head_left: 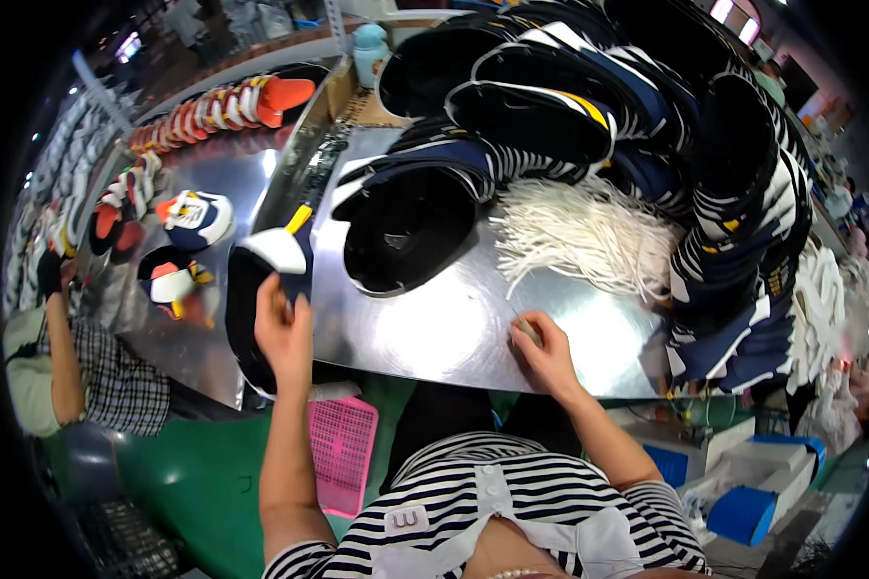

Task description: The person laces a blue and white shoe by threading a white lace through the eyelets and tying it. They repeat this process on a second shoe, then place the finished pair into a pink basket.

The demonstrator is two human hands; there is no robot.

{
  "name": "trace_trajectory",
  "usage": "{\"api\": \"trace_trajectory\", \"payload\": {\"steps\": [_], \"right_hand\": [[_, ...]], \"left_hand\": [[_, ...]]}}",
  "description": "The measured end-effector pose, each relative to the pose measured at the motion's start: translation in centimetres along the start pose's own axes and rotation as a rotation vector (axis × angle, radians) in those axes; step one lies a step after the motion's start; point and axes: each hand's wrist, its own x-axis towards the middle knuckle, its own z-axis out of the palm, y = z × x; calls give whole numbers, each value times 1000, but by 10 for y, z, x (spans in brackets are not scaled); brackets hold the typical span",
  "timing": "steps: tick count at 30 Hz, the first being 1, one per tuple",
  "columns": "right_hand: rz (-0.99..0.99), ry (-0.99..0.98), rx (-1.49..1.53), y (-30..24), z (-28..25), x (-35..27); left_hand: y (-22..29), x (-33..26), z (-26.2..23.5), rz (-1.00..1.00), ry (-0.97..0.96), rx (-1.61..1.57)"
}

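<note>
My left hand [282, 333] grips the edge of a dark shoe upper [251, 289] with a white tongue, at the left rim of the shiny metal table [434, 323]. Over at the table's near edge, my right hand [543, 349] is closed on a small pale thing; what it is I cannot tell. Another dark upper [406, 227] lies open-side up between my hands, farther back. A bundle of white laces [589, 236] sprawls beyond my right hand.
Stacks of dark striped uppers [724, 193] crowd the back and right. A conveyor [208, 183] on the left carries orange-and-white uppers; another person [77, 372] in a checked shirt works there. A pink plastic basket [340, 454] hangs below the table. Blue boxes [743, 507] stand lower right.
</note>
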Motion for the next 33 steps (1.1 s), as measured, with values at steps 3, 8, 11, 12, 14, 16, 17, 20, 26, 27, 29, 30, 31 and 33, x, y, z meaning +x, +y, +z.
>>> {"api": "trace_trajectory", "payload": {"steps": [3, 8, 11, 12, 14, 16, 17, 20, 26, 27, 29, 30, 31, 33], "right_hand": [[-135, 24, -398, -33, -7, 25], [-263, 121, -642, -35, -24, 76], [-306, 218, -675, -21, -33, 118], [-340, 250, -694, -5, -27, 135], [-175, 216, -902, 42, -47, 160], [-274, 258, -966, 65, -45, 177], [-267, 224, -863, 33, -29, 186], [-397, 257, -548, -20, -1, 187], [-614, -12, 428, -193, -9, 150], [-533, -53, 445, -225, -30, 129], [-420, -54, 543, -237, -92, 83], [-424, -49, 640, -238, -115, 66], [-423, 1, 664, -239, -133, 50], [-400, 80, 636, -257, -154, 25]], "left_hand": [[-66, 64, 51, 182, -42, 299], [-133, 160, 91, 431, -258, 394], [-152, 170, 81, 414, -371, 559], [-180, 163, 63, 500, -183, 689], [-139, 123, 81, 269, -372, 506], [-113, 53, 84, -62, -205, -294], [-111, 45, 66, 53, -119, -64], [-118, 38, 64, 146, -206, 152], [-147, 64, 63, 108, -145, 133], [-149, 68, 54, 246, 5, 94], [-79, 30, 56, 282, 76, 7], [-26, 0, 61, 333, 124, -83], [7, -27, 66, 333, 144, -164], [23, -64, 62, 715, -174, 64]]}}
